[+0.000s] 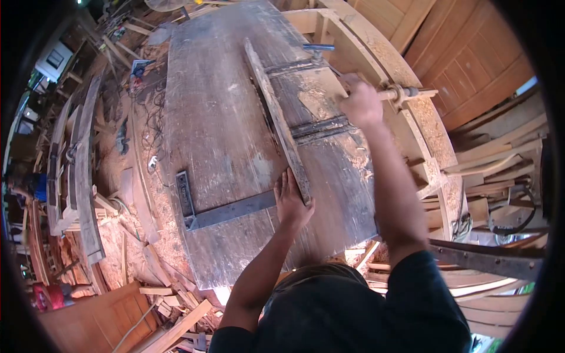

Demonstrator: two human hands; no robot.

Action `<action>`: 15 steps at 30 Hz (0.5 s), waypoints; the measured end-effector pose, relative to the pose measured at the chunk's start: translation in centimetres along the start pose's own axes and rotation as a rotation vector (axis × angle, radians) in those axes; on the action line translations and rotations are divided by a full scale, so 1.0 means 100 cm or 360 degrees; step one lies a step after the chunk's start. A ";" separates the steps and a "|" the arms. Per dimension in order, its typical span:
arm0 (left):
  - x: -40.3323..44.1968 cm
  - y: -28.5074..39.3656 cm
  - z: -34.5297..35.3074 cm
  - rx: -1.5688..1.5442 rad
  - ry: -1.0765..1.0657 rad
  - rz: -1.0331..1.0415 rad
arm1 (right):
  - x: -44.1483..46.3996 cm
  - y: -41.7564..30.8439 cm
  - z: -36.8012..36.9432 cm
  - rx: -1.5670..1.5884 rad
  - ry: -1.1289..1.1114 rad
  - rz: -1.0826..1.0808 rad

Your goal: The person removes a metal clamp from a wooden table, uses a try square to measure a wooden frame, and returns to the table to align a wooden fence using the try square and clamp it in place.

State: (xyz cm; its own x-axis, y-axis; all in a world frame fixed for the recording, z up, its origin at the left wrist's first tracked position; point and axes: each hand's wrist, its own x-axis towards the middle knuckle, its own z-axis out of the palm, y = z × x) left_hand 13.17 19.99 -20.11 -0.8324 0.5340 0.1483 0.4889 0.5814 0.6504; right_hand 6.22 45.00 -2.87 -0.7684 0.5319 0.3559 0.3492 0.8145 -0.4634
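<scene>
A long, narrow wooden strip (272,106) lies lengthwise on the worn wooden tabletop (212,123). My left hand (292,203) holds its near end, fingers along the left side and thumb close to the tip. Just left of that hand is a metal try square (235,213), its blade running toward my fingers and its stock turned away from me. My right hand (362,105), a little blurred, is closed in a fist at the table's right edge. What it grips is hidden. Beside it a wooden rod with a clamp-like fitting (400,94) sticks out to the right.
Two dark bars (321,128) cross the table's right half, with wood shavings (318,100) between them. A blue handle (318,47) stands near the far bar. A curved wooden frame (412,112) adjoins the right side. Offcuts (182,323) and a power tool (122,138) lie on the left floor.
</scene>
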 end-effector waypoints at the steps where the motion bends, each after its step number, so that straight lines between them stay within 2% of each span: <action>1: 0.001 0.002 -0.005 -0.0016 -0.0010 -0.0008 | -0.018 0.005 0.000 0.0058 0.0028 0.0111; 3: 0.002 0.004 -0.011 -0.0039 -0.0032 -0.0037 | -0.056 0.024 0.023 0.0189 0.0090 0.0323; 5: 0.002 0.005 -0.011 -0.0065 -0.0071 -0.0082 | -0.085 0.061 0.049 -0.0221 0.0000 0.0291; 9: 0.004 0.006 -0.013 -0.0076 -0.0064 -0.0091 | -0.114 0.074 0.065 -0.0341 -0.0231 0.0432; 12: 0.004 0.001 -0.010 -0.0092 -0.0042 -0.0046 | -0.129 0.097 0.085 -0.0257 -0.0146 0.0262; 15: 0.002 -0.001 -0.009 -0.0169 -0.0055 -0.0021 | -0.128 0.098 0.083 -0.0116 -0.0101 0.0253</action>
State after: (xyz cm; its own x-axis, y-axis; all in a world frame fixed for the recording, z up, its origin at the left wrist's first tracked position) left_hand 12.75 19.45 -19.48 -0.8282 0.5486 0.1144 0.4457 0.5211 0.7278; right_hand 15.01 44.24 -18.66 -0.7319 0.6415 0.2297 0.5053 0.7371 -0.4487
